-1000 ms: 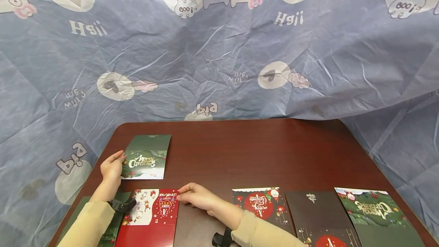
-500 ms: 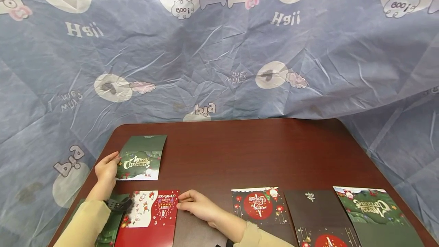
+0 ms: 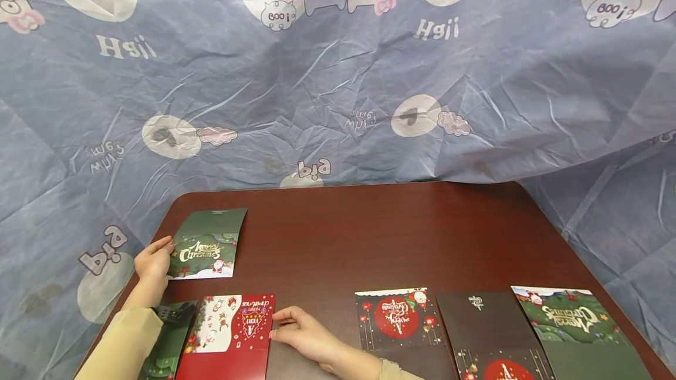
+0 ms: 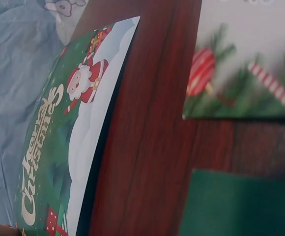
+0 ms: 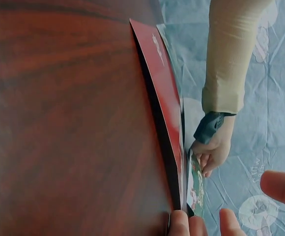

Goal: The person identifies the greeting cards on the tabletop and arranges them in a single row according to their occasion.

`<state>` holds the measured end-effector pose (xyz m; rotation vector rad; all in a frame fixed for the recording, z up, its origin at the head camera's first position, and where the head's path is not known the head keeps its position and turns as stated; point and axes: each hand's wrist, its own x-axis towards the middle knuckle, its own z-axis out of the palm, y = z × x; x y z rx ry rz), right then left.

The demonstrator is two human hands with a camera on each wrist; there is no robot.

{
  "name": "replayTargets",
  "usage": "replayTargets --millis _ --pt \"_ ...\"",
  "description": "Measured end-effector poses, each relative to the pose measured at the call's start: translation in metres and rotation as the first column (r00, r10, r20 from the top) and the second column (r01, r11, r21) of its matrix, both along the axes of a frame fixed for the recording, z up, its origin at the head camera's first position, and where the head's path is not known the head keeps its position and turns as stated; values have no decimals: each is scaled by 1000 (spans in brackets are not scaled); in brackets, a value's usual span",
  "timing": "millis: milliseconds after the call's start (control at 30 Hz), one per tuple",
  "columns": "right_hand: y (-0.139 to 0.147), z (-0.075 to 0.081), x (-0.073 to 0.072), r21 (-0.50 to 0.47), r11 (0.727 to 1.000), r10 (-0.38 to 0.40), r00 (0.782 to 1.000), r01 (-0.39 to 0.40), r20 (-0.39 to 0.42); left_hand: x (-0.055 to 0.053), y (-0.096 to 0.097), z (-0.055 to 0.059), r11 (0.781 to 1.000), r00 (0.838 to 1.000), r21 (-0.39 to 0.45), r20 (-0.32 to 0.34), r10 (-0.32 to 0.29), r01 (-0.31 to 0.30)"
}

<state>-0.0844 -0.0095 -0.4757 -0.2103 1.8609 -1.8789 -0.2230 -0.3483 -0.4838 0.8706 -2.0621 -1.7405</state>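
Note:
My left hand (image 3: 153, 260) grips the left edge of a green "Merry Christmas" greeting card (image 3: 206, 245) at the table's back left. That card is unfolded and slightly bent, its Santa and snow side (image 4: 86, 108) facing up in the left wrist view. Right of the red greeting card (image 3: 227, 333), my right hand (image 3: 306, 333) has its fingertips at that card's right edge. In the right wrist view those fingers (image 5: 179, 223) meet the red card's edge, while the thumb stands apart. Another green card (image 3: 171, 333) lies left of the red one, partly under my left wrist.
To the right lie a dark card with a red circle (image 3: 397, 316), a second dark card (image 3: 483, 327) and a green Christmas card (image 3: 575, 321). The brown table (image 3: 369, 233) ends at a blue patterned cloth (image 3: 338, 75) hanging behind it.
My left hand has shifted left with the green greeting card, towards the table's left edge. The right hand has stayed by the red card's edge, its wrist dropping slightly towards the front.

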Motion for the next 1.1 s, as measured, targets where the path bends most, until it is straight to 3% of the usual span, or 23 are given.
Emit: replayTargets --millis 133,433,733,900,1100 --pt "1 0 6 11 1000 26 1000 -26 -3 0 -4 -1 999 1000 43 0 12 -12" --pt "2 1 17 40 996 76 997 -74 -33 0 -12 0 1000 999 17 30 24 -24" --pt "1 -1 33 -68 995 78 997 -77 13 -4 -18 0 998 998 -39 56 42 -40" --pt "1 -8 39 -128 985 114 993 -115 -9 -8 -21 -2 998 998 -52 60 33 -30" --pt "-3 -18 41 -203 971 136 990 -124 44 -13 -23 -5 994 998 -106 48 43 -38"
